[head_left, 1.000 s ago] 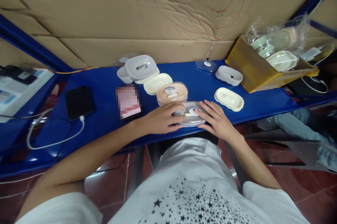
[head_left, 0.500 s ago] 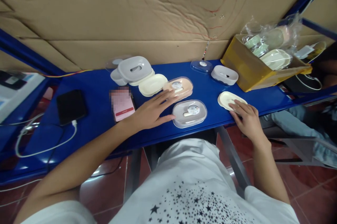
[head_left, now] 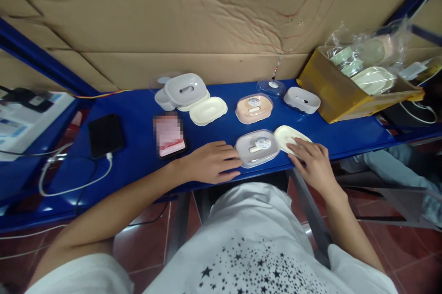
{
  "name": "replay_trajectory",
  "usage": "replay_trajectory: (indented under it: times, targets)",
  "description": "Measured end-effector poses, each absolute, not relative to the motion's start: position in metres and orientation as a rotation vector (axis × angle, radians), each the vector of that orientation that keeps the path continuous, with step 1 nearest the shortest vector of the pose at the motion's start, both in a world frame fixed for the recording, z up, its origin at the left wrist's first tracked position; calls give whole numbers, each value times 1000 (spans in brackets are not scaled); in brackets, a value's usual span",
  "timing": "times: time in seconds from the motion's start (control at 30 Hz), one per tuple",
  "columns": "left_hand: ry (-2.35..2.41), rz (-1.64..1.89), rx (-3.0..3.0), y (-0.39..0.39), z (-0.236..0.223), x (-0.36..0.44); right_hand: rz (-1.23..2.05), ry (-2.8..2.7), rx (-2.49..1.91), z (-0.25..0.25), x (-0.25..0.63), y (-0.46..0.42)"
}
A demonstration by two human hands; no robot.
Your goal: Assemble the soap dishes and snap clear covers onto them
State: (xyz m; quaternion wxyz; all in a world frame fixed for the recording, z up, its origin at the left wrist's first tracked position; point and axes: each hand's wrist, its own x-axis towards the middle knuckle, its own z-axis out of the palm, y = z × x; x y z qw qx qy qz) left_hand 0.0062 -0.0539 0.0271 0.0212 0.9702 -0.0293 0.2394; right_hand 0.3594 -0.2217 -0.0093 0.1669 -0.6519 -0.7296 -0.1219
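On the blue table, my right hand (head_left: 312,160) has its fingers over a cream oval plastic dish (head_left: 283,136) and its thumb at the near edge. The dish lies flat and meets the right end of a pale grey oval box (head_left: 242,145) with a clear lid and a round label. My left hand (head_left: 217,164) lies with its fingers stretched out, tips at the left end of that box. Beyond it sits a peach oval box (head_left: 243,108), also clear-lidded. Another cream dish (head_left: 208,110) is further left, beside stacked grey dishes (head_left: 186,83).
A phone (head_left: 170,135) and a black device (head_left: 105,136) on a white cable lie to the left. At the back right are a clear lid (head_left: 265,87), a grey dish (head_left: 301,99) and a cardboard box (head_left: 331,102) of bagged parts. Another person's leg (head_left: 383,165) shows at right.
My right hand has slid the cream dish left against the grey box. My left hand has come off the peach box and drawn back toward the near table edge.
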Motion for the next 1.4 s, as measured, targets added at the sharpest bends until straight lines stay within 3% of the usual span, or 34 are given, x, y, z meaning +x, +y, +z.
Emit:
replay_trajectory:
  times: [0.17,0.3,0.57,0.83,0.97,1.1,1.23,1.4]
  targets:
    - [63,405,2990,-50,17,7,-600,-1920,-2074,-7,372,-227]
    - [192,383,2979,-37,13,4,-664,-1925,-2145,2,370,-246]
    - [1332,867,2826,49,22,-44,-252,-2261,-1915,18,344,-270]
    - [1590,740,2751,71,20,-57,101,-2475,-1433,19,288,-216]
    - [1454,950,2740,56,30,-43,195,-2464,-1192,14,267,-171]
    - [1061,1099,2853,11,37,-20,202,-2252,-1298,6,278,-141]
    - [706,1101,2976,-34,37,-3,100,-2074,-1428,-4,298,-135]
    - [322,943,3076,-48,32,0,131,-2244,-1308,-4,295,-140]
